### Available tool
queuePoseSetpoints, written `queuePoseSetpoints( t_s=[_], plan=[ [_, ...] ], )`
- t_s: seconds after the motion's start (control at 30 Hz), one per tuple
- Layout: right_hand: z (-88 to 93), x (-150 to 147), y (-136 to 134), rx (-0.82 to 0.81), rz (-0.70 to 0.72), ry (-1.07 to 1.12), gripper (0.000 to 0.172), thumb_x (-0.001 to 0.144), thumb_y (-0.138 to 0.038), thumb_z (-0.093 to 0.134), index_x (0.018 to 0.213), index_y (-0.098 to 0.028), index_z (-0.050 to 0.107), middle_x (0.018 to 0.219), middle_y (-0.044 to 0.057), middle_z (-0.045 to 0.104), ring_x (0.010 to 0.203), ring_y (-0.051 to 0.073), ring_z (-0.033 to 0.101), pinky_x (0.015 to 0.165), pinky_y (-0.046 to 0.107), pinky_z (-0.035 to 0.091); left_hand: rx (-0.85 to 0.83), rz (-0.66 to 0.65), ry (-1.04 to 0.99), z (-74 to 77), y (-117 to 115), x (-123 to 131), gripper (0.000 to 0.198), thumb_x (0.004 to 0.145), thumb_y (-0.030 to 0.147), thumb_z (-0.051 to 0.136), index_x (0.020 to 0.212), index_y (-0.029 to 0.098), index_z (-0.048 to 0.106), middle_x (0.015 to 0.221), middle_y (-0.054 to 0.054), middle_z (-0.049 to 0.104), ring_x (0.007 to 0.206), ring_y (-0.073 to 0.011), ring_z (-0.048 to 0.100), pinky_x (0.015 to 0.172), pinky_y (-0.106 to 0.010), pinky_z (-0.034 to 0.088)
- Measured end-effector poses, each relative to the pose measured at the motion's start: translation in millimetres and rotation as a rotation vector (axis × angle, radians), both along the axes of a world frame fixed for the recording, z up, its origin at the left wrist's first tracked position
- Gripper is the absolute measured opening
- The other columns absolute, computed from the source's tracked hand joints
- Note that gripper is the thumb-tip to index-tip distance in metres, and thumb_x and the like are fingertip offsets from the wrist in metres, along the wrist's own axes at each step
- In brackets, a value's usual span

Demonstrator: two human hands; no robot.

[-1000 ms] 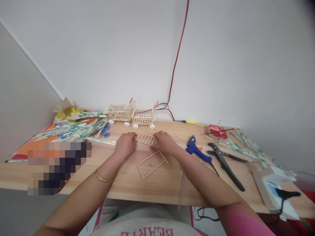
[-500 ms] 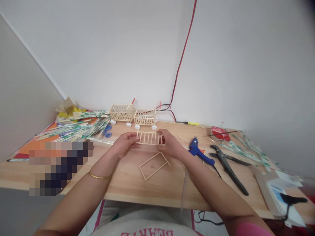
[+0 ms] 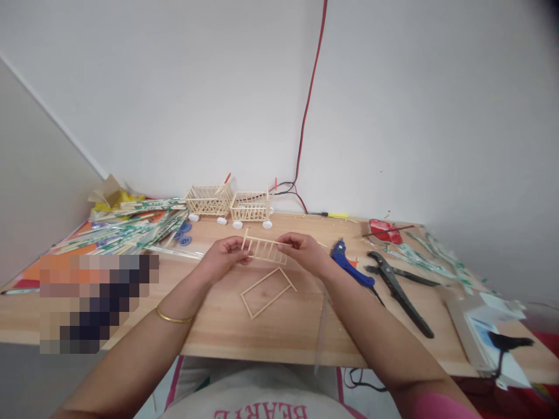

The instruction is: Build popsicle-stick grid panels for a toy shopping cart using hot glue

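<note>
Between my hands is a small slatted frame [image 3: 263, 249] made of thin wooden sticks, tilted above the table. My left hand [image 3: 227, 256] pinches its left end, where one stick juts upward. Thumb and fingers of my right hand [image 3: 301, 250] are closed on its upper right corner. Below, a plain rectangular stick frame [image 3: 268, 293] lies flat on the wood, with one stick end poking past its corner. Behind my hands stand two small stick-built carts [image 3: 208, 201] [image 3: 250, 206] with white wheels.
Wrapped sticks [image 3: 152, 224] and blue discs [image 3: 185, 240] lie left. To the right are a blue glue gun [image 3: 351, 265], large black pliers [image 3: 399, 291], a red packet [image 3: 385, 231] and a white box [image 3: 476, 331]. Cables run down the wall [image 3: 244, 87] behind.
The slatted frame has tilted, its right end now lower and slanted. My right hand has shifted its hold to the upper right corner. The whole view has moved slightly.
</note>
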State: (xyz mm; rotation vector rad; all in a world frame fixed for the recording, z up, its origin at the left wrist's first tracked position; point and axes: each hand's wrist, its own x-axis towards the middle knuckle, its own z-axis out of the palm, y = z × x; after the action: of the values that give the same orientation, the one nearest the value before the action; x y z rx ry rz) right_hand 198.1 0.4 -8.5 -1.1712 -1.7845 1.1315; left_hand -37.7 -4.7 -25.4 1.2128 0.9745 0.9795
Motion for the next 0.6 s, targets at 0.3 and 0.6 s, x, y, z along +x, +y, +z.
queuePoseSetpoints(
  t_s=[0.3, 0.6],
  plan=[
    [-5.7, 6.0, 1.4, -0.172, 0.019, 0.128, 0.029, 0.073, -0.044, 0.065, 0.083, -0.017, 0.065, 0.069, -0.003, 0.055, 0.062, 0.009, 0.045, 0.061, 0.024, 0.034, -0.055, 0.047, -0.144, -2.3, 1.0, 3.3, 0.032, 0.062, 0.026, 0.078, 0.09, 0.015, 0.065, 0.08, -0.002, 0.069, 0.066, -0.0118, 0.063, 0.066, -0.026, 0.05],
    [-9.5, 5.8, 2.7, -0.2, 0.023, 0.067, 0.033, 0.072, -0.046, 0.064, 0.083, -0.015, 0.067, 0.067, -0.002, 0.057, 0.063, 0.01, 0.047, 0.062, 0.024, 0.037, -0.012, 0.069, -0.044, -3.5, 0.2, 5.0, 0.028, 0.061, 0.031, 0.078, 0.077, 0.013, 0.064, 0.066, 0.0, 0.066, 0.06, -0.0114, 0.06, 0.064, -0.026, 0.05]
  ],
)
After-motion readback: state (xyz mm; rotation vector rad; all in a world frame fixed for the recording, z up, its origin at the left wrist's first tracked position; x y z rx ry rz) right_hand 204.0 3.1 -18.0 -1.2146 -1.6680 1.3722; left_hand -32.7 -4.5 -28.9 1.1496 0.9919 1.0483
